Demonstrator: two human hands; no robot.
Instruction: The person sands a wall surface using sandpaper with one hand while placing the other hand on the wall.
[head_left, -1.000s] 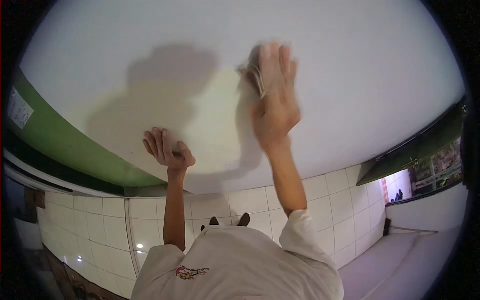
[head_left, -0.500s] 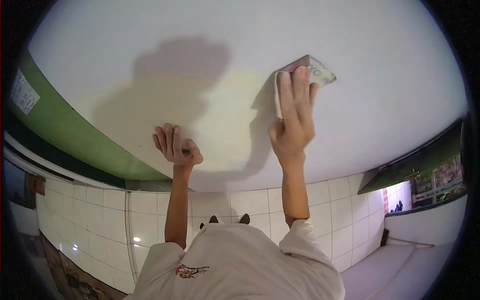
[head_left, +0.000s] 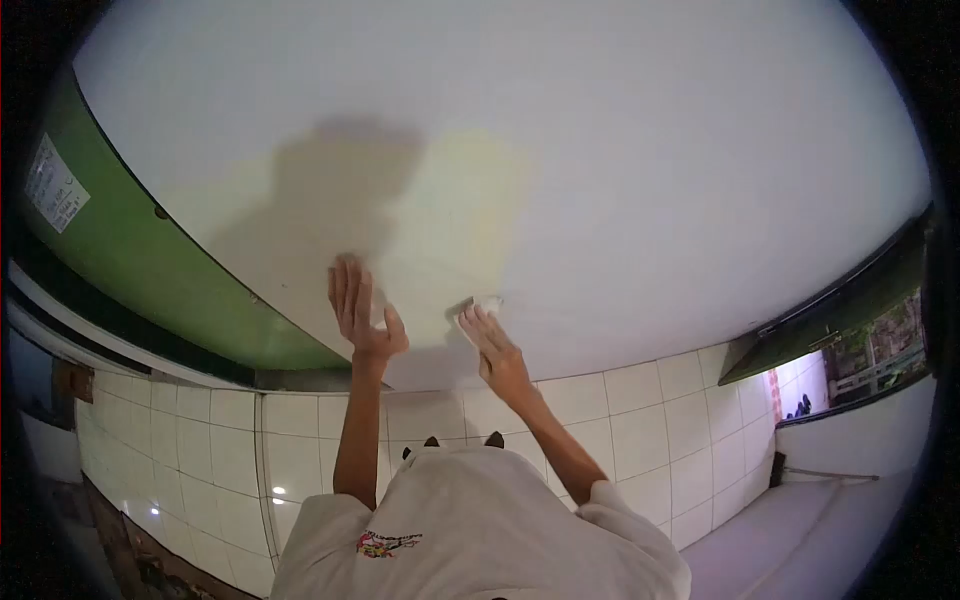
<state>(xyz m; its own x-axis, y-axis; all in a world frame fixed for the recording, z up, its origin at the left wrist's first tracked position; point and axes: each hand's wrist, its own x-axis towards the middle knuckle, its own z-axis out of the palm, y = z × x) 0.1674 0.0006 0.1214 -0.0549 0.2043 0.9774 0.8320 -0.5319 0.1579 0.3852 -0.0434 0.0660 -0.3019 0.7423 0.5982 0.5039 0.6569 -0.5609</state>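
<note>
A folded piece of sandpaper (head_left: 489,303) lies under the fingertips of my right hand (head_left: 502,362), pressed to the pale wall (head_left: 650,200). Most of the sheet is covered by the fingers; only its light edges show. Further left, my left hand (head_left: 360,315) rests against the same wall, fingers stretched upward and thumb apart, with nothing in it. A yellowish patch of light and a dark shadow of my head and arm spread over the wall above both hands.
A green door frame (head_left: 180,240) with a paper label (head_left: 57,185) borders the wall on the left. White floor tiles (head_left: 640,430) run below, my feet on them. At the right, an open window or doorway (head_left: 880,345) shows plants outside.
My right hand has swept down and to the left with the sandpaper, from high on the wall to near my left hand. The left hand has shifted slightly and its fingers are straighter.
</note>
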